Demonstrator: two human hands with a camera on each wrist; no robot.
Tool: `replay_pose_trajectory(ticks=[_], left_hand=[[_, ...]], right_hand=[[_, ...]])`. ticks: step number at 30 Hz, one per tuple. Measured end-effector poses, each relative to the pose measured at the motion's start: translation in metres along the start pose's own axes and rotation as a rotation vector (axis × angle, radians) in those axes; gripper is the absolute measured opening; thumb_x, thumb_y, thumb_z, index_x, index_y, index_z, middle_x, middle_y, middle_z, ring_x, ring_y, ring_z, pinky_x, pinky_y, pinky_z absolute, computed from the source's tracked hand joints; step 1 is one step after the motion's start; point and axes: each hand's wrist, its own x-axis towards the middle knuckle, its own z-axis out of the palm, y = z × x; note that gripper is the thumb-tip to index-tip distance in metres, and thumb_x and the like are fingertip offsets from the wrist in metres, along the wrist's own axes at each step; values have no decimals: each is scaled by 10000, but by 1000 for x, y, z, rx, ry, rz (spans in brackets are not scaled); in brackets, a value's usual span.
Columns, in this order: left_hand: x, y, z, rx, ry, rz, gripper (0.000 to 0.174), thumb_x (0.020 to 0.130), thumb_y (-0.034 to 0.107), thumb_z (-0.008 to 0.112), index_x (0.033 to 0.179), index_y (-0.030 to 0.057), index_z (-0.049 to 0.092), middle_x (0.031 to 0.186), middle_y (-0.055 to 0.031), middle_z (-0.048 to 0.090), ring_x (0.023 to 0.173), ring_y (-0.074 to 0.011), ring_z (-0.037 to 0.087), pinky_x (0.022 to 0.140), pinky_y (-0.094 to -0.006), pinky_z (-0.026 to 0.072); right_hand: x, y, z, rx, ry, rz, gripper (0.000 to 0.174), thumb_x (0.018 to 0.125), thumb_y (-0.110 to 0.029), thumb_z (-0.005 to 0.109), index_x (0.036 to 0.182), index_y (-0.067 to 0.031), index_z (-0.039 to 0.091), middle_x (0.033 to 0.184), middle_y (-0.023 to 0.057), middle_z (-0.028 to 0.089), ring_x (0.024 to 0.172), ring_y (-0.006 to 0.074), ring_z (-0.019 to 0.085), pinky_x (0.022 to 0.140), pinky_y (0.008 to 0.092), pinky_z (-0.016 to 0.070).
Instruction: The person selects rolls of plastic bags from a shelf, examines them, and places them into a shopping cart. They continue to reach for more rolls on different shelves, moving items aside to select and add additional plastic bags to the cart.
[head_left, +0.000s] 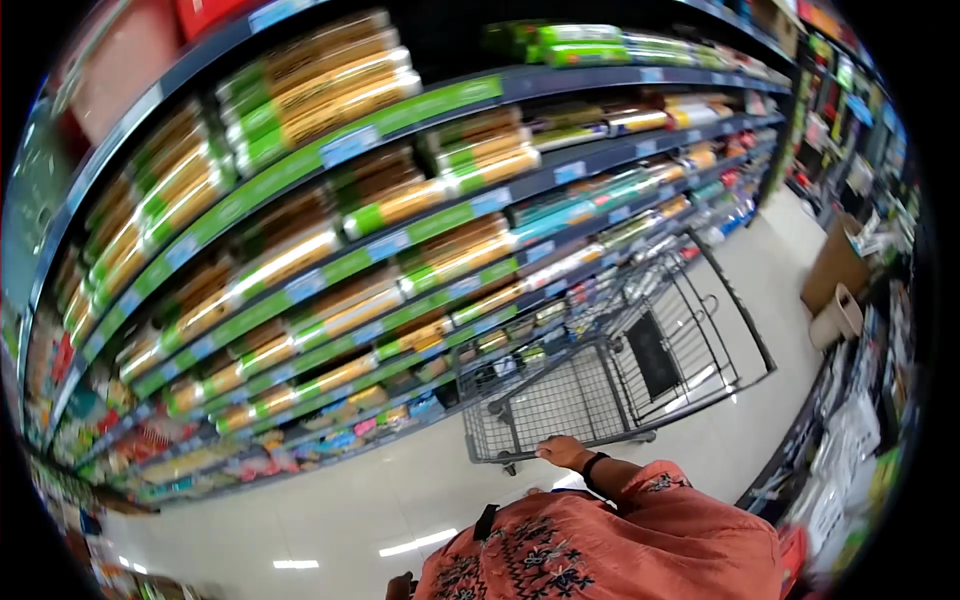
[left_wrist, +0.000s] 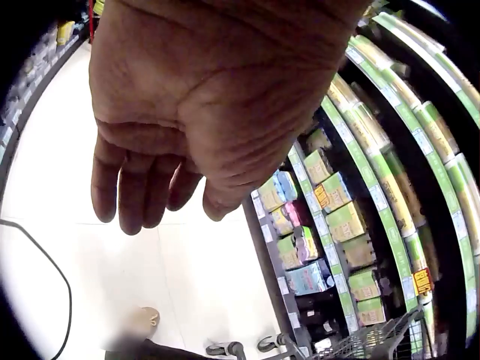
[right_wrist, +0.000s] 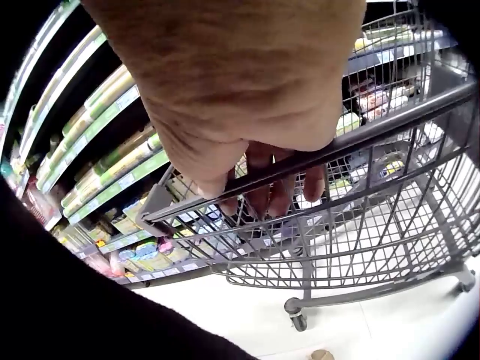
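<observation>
A dark grey wire shopping cart (head_left: 570, 395) stands on the aisle floor, its basket holding no goods that show. The right hand (head_left: 563, 452) is at the cart's near rim. In the right wrist view the right hand (right_wrist: 247, 112) lies over the dark handle bar (right_wrist: 360, 139), its fingers curled down round it. Over the floor hangs the left hand (left_wrist: 202, 112), palm in view, fingers loosely bent and holding nothing. At the head view's bottom edge only a dark bit of the left hand (head_left: 399, 586) shows.
Long shelves (head_left: 390, 240) with rolled goods in green and tan wrapping run along the left. On the right stand a cardboard box (head_left: 832, 265), a beige roll (head_left: 838, 318) and racks of packaged goods. Pale tiled floor (head_left: 350, 505) lies between. A shoe (left_wrist: 148, 321) shows below the left hand.
</observation>
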Motion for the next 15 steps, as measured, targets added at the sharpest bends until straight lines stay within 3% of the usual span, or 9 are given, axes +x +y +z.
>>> replay_pose_trajectory(ticks=[4,9,10,15], left_hand=[[11,41,17,48,-17,17,380,991,347,543,1070,-12,640,950,-147,706,816,-260,710,667,-398,596],[22,96,30,94,-39,95,381,990,348,543,1067,-12,640,951,-147,705,820,-261,709,671,-399,595],[23,105,35,102,-42,108,381,989,348,543,1067,-12,640,952,-147,704,821,-261,709,671,-399,595],[21,129,57,117,-59,143,382,988,349,544,1064,-12,640,954,-147,703,825,-262,709,675,-400,594]], right_hand=[[-4,-3,5,-91,28,90,368,987,-455,483,1139,-180,676,1079,128,711,1064,342,658,887,518,506],[-18,0,0,-118,13,116,389,986,-428,512,1144,-108,665,1096,142,711,1064,353,659,853,507,523],[-19,6,3,-67,51,77,421,991,-448,494,1104,-79,661,1059,176,706,1040,381,654,859,530,502],[-28,16,-7,-94,40,64,422,984,-447,512,1102,-71,664,1043,183,704,1020,378,658,850,508,509]])
